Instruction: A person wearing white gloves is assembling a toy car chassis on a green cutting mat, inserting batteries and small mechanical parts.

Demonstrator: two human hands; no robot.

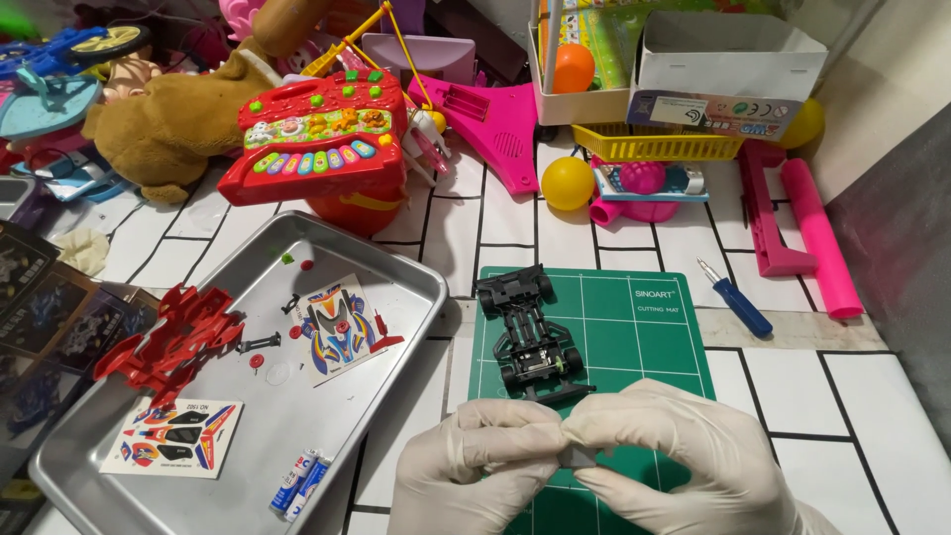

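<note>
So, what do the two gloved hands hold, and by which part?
Both hands, left hand and right hand, pinch one small grey piece by its edges; what it is cannot be told.

Metal tray [416,287] w/ red car shell [173,342], stickers [176,437], batteries [299,482]; blue screwdriver [735,297] nearby.

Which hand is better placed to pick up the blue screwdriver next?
Right hand, probably. The blue screwdriver lies on the tiled surface just right of the green cutting mat, on that hand's side. The left hand sits nearer the metal tray. Both pinch a small grey piece.
</note>
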